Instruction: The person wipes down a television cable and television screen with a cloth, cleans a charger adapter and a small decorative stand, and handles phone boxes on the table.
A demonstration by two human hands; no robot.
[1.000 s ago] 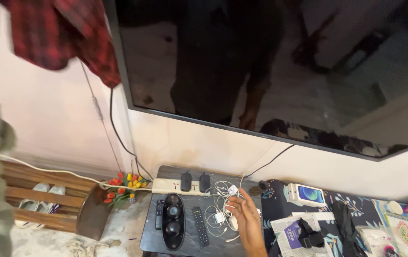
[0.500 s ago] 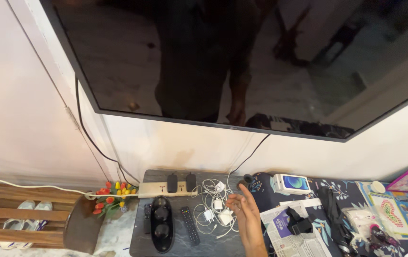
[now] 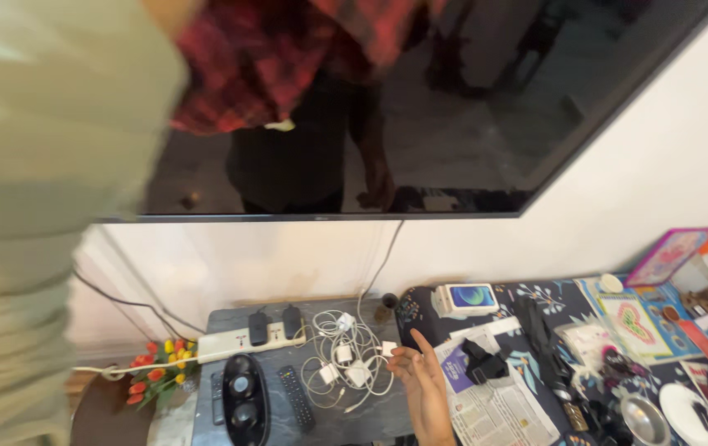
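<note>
My left hand (image 3: 168, 10) shows only as a sliver at the top edge, above a wide olive sleeve (image 3: 32, 206) that fills the left side. It is closed on a red checked cloth (image 3: 288, 58) that lies against the dark wall-mounted screen (image 3: 453, 124). My right hand (image 3: 421, 381) rests low on the grey tabletop (image 3: 345, 423) with its fingers apart and holds nothing. It is beside a tangle of white chargers and cables (image 3: 345, 363).
On the grey top lie a white power strip (image 3: 246, 339), a black oval speaker (image 3: 245, 400) and a remote (image 3: 296, 398). Artificial tulips (image 3: 156, 376) stand at the left. To the right are a phone box (image 3: 469, 297), a newspaper (image 3: 494, 409), a steel bowl (image 3: 643, 421) and a pink frame (image 3: 672, 254).
The sleeve and red cloth, out of view half a second ago, now cover the upper left of the screen. The view has tilted. My right hand stays by the cables.
</note>
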